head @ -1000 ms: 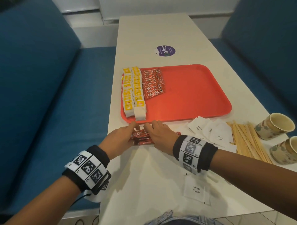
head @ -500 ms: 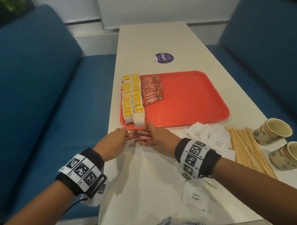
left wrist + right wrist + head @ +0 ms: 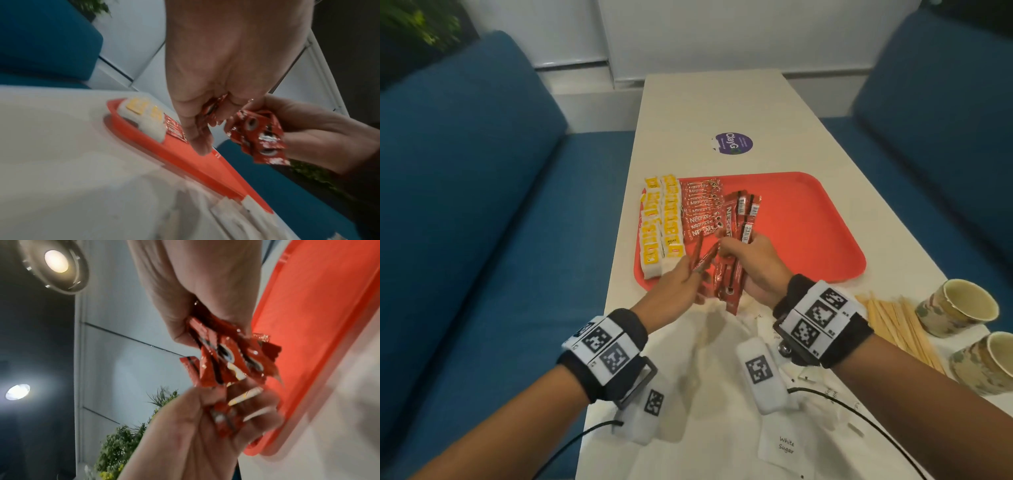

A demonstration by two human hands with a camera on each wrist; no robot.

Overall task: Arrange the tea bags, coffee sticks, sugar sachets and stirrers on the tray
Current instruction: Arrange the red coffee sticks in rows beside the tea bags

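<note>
The right hand point(image 3: 753, 263) grips a fanned bundle of coffee sticks point(image 3: 739, 240) above the red tray's point(image 3: 808, 240) near edge while the left hand point(image 3: 681, 284) pinches a few more point(image 3: 700, 253); judged light, slick, limp foil, best taken mid-length to prevent slipping.

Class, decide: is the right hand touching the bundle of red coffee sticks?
Touching. The head view shows the right hand with its fingers curled round the bundle of coffee sticks; the right wrist view shows the same grip.

Sugar sachets point(image 3: 786, 445) largely hidden beneath both forearms, stirrers point(image 3: 900, 329) partly.
</note>
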